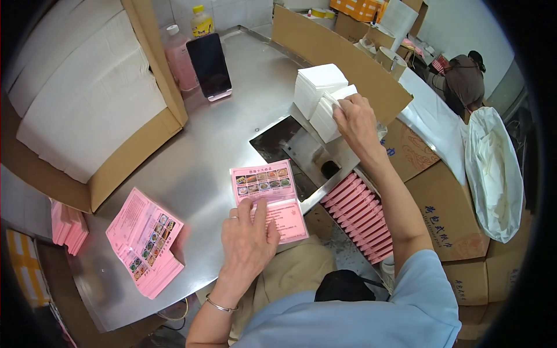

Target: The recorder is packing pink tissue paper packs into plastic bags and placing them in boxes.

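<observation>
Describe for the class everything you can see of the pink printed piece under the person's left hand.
The pink printed piece is roughly rectangular and looks like thin paper or film; which, I cannot tell. Two rows of small coloured food pictures sit below a heading on its far part, a pale line crosses its middle, and lines of print fill its near part. It lies nearly flat by the front edge of the metal table. The left hand rests on it, hiding its near left part.

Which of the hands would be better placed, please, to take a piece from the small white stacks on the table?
Probably the right hand: it touches the nearer white stack, whereas the left hand lies on the open pink packet, farther from the stacks.
</observation>
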`<control>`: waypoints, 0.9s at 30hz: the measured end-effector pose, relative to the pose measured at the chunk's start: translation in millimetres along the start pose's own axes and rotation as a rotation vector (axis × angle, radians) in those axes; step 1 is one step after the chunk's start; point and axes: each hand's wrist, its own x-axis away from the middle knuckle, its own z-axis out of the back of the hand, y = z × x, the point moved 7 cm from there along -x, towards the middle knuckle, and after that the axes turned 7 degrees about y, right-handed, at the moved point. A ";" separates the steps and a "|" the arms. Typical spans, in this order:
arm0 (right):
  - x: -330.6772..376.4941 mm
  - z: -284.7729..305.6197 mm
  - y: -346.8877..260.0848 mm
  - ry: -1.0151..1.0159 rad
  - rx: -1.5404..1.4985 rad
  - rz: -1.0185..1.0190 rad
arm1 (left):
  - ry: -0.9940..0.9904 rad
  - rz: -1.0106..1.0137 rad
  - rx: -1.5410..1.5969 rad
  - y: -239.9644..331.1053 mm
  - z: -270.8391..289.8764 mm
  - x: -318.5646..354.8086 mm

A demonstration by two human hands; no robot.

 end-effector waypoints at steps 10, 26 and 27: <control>-2.2 1.1 4.6 -0.055 -0.094 -0.062 | 0.110 -0.083 -0.070 0.7 2.1 1.5; 6.8 8.3 11.3 0.138 -0.145 -0.003 | 0.066 -0.036 -0.047 1.5 2.8 1.0; 8.2 9.1 9.7 0.140 -0.146 0.000 | 0.028 -0.025 -0.027 1.1 1.7 1.7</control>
